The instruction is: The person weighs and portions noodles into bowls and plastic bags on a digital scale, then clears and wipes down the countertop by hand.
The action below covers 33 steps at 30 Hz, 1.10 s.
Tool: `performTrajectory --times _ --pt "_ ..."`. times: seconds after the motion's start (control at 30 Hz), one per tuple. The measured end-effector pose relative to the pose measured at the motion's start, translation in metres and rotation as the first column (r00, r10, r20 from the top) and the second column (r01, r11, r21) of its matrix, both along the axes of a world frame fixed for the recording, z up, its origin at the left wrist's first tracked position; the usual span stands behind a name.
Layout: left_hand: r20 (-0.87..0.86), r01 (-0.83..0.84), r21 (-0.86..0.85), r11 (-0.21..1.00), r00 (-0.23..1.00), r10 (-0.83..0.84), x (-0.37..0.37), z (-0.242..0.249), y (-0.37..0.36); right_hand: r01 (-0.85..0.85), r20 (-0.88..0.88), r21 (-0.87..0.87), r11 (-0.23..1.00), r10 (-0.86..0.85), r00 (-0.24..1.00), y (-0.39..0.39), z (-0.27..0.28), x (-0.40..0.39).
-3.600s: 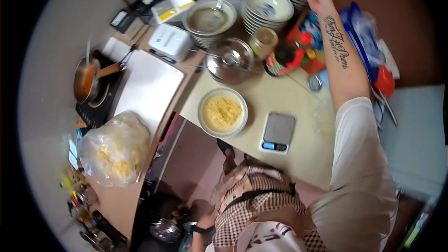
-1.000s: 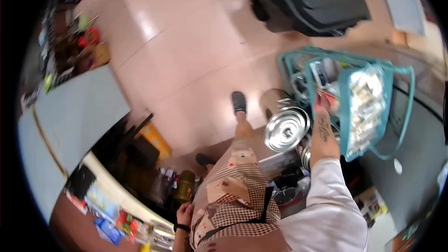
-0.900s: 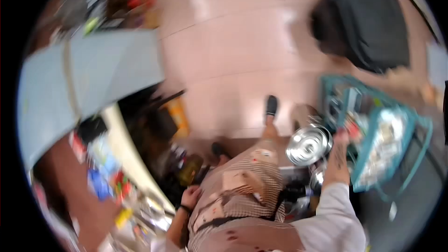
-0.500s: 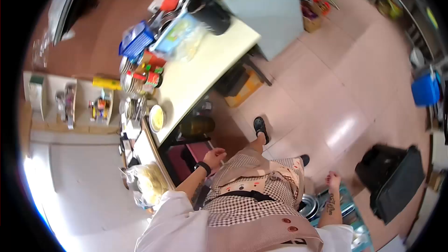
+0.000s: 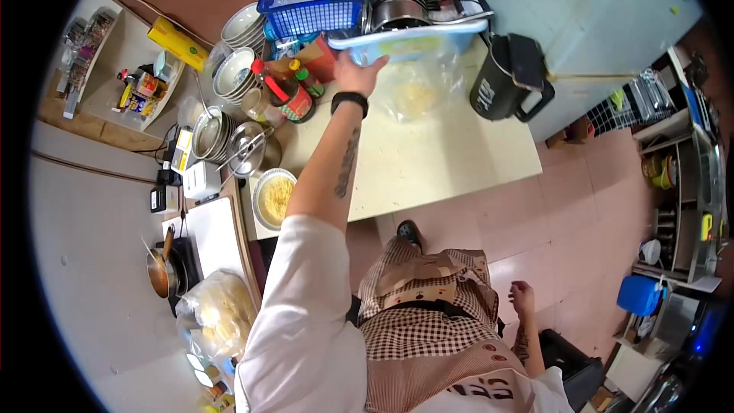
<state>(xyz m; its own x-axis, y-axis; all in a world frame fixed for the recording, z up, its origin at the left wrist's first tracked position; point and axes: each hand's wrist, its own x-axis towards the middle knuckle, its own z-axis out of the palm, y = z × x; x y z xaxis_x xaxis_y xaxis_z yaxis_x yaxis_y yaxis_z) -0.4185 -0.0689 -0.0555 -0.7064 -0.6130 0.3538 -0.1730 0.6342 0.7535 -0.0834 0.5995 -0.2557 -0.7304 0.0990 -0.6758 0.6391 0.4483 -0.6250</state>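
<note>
1 person at the table (image 5: 436,164), both hands in sight from where I stand. L hand (image 5: 358,76), w/ 1 black wristband (image 5: 349,102), is stretched out over the back part, right by 1 light-blue tub (image 5: 409,34); thumb spread wide of the fingers, fingertips partly hidden, can't tell if they touch the tub. Tub sits at the back of the table, w/ steel pans (image 5: 397,11) in it, no. unclear. Just R of that hand, 1 clear plastic bag (image 5: 415,98), smth yellowish inside. L of it, 2 bottles: 1 red-capped bottle (image 5: 294,101), 1 green bottle (image 5: 308,80). Beside the tub, 1 dark-blue basket (image 5: 317,17). R hand (image 5: 522,298) hangs low beside the apron (image 5: 420,330), well apart from the table; fingers loosely bent, can't tell how far closed. Also: 1 black jug (image 5: 495,80) at the R end, 1 bowl (image 5: 257,199) of yellow shreds (image 5: 277,199) nr the L edge, 1 steel pot (image 5: 256,151) nr it, 3 stacks of bowls (image 5: 235,73) back L
</note>
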Motion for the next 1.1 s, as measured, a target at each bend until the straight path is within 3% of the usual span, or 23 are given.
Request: performTrajectory --times 0.07,0.1,0.13,0.17,0.2,0.23,0.27,0.3,0.33,0.37,0.4,0.47,0.5,0.53,0.57,0.6,0.67,0.73,0.8,0.97,1.03,1.1 --pt "0.111 0.196 0.270 0.943 0.966 -0.233 -0.031 0.006 -0.012 -0.232 -0.163 0.045 0.972 0.236 0.958 -0.059 0.038 -0.052" --pt "-0.030 0.296 0.478 0.827 0.947 -0.321 -0.035 0.014 -0.008 -0.368 -0.276 0.174 0.913 0.404 0.872 -0.085 0.060 -0.079" --pt "-0.186 0.393 0.640 0.660 0.913 -0.364 -0.030 0.029 0.001 -0.395 -0.356 0.186 0.900 0.436 0.826 -0.120 0.097 -0.107" --pt "-0.347 0.491 0.739 0.461 0.864 -0.365 -0.022 0.050 0.009 -0.381 -0.392 0.107 0.918 0.391 0.833 -0.156 0.137 -0.135" --pt "-0.387 0.518 0.779 0.352 0.840 -0.380 -0.004 0.076 0.022 -0.387 -0.429 0.042 0.921 0.367 0.826 -0.180 0.161 -0.163" --pt "-0.269 0.430 0.588 0.685 0.903 -0.336 0.005 0.083 0.031 -0.392 -0.459 -0.023 0.920 0.338 0.822 -0.200 0.175 -0.188" --pt "-0.173 0.284 0.300 0.911 0.955 -0.241 0.008 0.082 0.036 -0.458 -0.559 -0.023 0.889 0.368 0.743 -0.220 0.183 -0.218" --pt "-0.117 0.137 0.047 0.989 0.985 -0.131 0.006 0.078 0.039 -0.469 -0.645 -0.096 0.878 0.304 0.701 -0.251 0.203 -0.245" --pt "-0.097 -0.017 -0.219 0.975 0.995 -0.005 0.001 0.075 0.040 -0.536 -0.713 -0.034 0.844 0.355 0.605 -0.276 0.210 -0.278" --pt "-0.101 -0.164 -0.466 0.870 0.986 0.133 -0.001 0.069 0.043 -0.600 -0.765 0.035 0.799 0.407 0.499 -0.298 0.217 -0.308" --pt "0.025 -0.193 -0.485 0.853 0.972 0.233 -0.007 0.057 0.041 -0.637 -0.795 0.086 0.766 0.438 0.419 -0.322 0.230 -0.332" --pt "0.077 -0.225 -0.199 0.954 0.967 0.244 -0.021 -0.011 0.010 -0.678 -0.865 0.229 0.699 0.465 0.186 -0.377 0.250 -0.379" --pt "0.146 -0.145 0.086 0.986 0.980 0.132 -0.015 -0.001 0.005 -0.666 -0.885 0.319 0.675 0.464 0.047 -0.399 0.255 -0.401" --pt "0.176 -0.065 0.369 0.927 0.984 -0.001 -0.005 0.014 0.009 -0.682 -0.876 0.366 0.634 0.481 -0.023 -0.420 0.252 -0.426" --pt "-0.026 0.007 0.374 0.927 1.000 0.003 0.006 0.027 0.024 -0.691 -0.864 0.411 0.595 0.497 -0.086 -0.440 0.243 -0.449" --pt "-0.118 0.066 0.562 0.825 0.993 0.001 0.022 0.048 0.038 -0.694 -0.846 0.456 0.558 0.513 -0.144 -0.453 0.237 -0.464" --pt "-0.082 0.012 0.695 0.719 0.995 0.062 0.063 0.110 0.068 -0.687 -0.623 0.608 0.398 0.775 -0.103 -0.475 0.236 -0.478" --pt "-0.147 0.045 0.742 0.669 0.984 0.098 0.109 0.140 0.086 -0.709 -0.310 0.693 0.129 0.942 -0.132 -0.489 0.231 -0.468" --pt "-0.170 0.005 0.743 0.669 0.968 0.182 0.153 0.154 0.104 -0.699 0.034 0.686 -0.200 0.969 -0.244 -0.503 0.228 -0.443" --pt "-0.136 -0.185 0.751 0.634 0.896 0.422 0.259 0.173 0.157 -0.613 -0.019 0.607 -0.506 0.762 -0.647 -0.460 0.248 -0.310" --pt "-0.096 -0.280 0.756 0.591 0.846 0.524 0.308 0.176 0.183 -0.732 -0.146 0.346 -0.587 0.737 -0.660 -0.449 0.238 -0.257" --pt "-0.053 -0.387 0.724 0.570 0.793 0.607 0.354 0.166 0.206 -0.643 -0.284 0.290 -0.709 0.578 -0.765 -0.443 0.229 -0.210"
